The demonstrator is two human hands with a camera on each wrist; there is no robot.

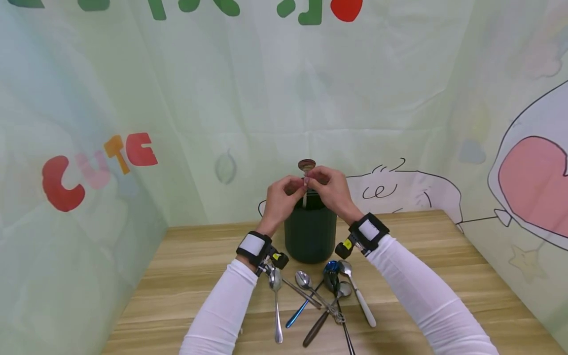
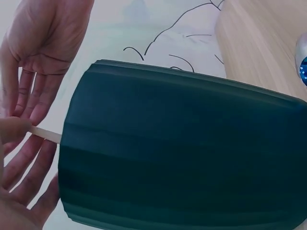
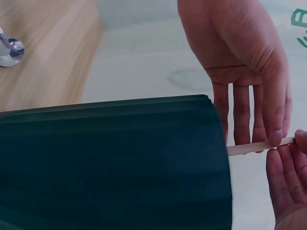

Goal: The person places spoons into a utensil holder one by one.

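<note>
A spoon (image 1: 306,164) stands upright with its bowl at the top, its pale handle going down into the mouth of a dark green container (image 1: 310,239). My left hand (image 1: 280,199) pinches the handle between thumb and fingers just above the rim. Slightly higher, my right hand (image 1: 330,190) pinches the same spoon near the neck. In the left wrist view the pale handle (image 2: 45,134) emerges past the container's rim. The right wrist view shows the left thumb pressed on the handle (image 3: 249,148). The handle's lower end is hidden inside the container.
Several spoons lie in a loose, partly crossed group in front of the container: a silver spoon (image 1: 275,281), a blue-handled one (image 1: 298,313), a brown-handled one (image 1: 316,329) and a white-handled one (image 1: 365,308). Behind the wooden table (image 1: 199,276) hangs a printed cloth (image 1: 222,98).
</note>
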